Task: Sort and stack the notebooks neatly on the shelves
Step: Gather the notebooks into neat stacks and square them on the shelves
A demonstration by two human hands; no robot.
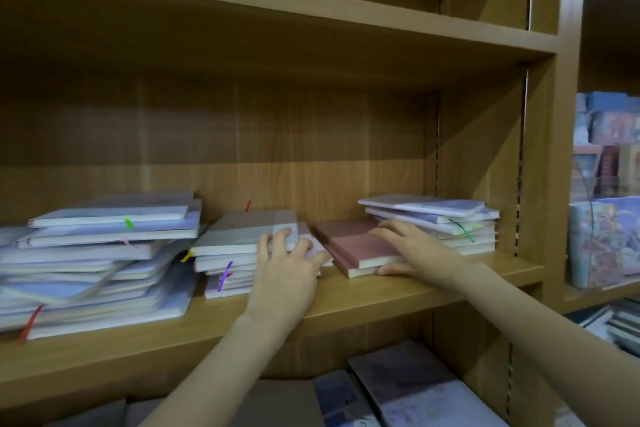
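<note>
Notebooks lay in four stacks on the shelf [408,291], right hand [412,246] clamping the pink stack [360,246] at 3 o'clock, left hand [287,263] spread on the middle stack [242,236].

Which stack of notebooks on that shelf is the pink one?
The short pink stack under the right hand, between the middle pile and the right pile; the other piles have pale bluish-grey covers.

R hand [412,246] grips 2 pink notebooks [360,246]; L hand [287,263] on middle stack [235,253].
</note>
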